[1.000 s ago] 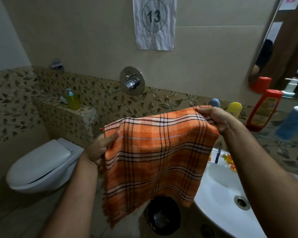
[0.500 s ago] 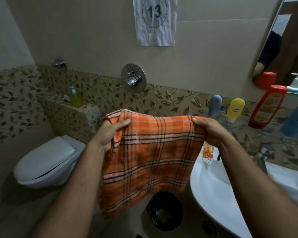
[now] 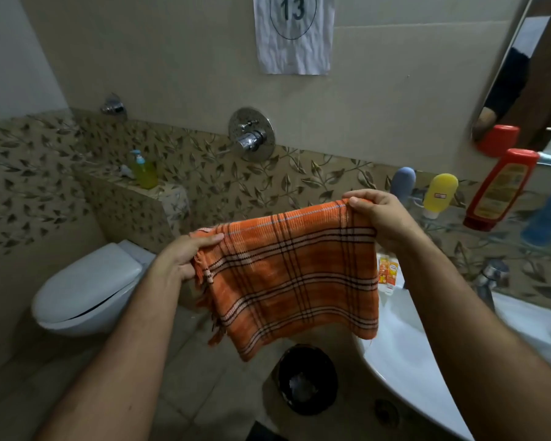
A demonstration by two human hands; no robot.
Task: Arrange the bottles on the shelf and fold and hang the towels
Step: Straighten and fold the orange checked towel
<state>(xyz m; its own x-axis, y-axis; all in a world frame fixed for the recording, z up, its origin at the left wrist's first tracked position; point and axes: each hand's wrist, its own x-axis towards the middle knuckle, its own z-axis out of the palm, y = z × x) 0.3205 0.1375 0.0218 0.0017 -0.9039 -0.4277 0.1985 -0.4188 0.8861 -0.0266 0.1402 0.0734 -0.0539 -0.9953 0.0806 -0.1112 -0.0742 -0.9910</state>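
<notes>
orange plaid towel [image 3: 295,275] (dark stripes), leaf-patterned tiles [image 3: 299,179]

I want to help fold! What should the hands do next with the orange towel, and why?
Probably bring the left hand across to the right hand, folding the orange towel in half. Each hand pinches a top corner, and the towel hangs spread out between them over the floor, so it looks ready for another fold.

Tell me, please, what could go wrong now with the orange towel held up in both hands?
The orange towel hangs over the black bin; if the left hand or right hand slips, a corner might drop in. Swinging it right could knock the yellow bottle or red bottle off the shelf.
</notes>
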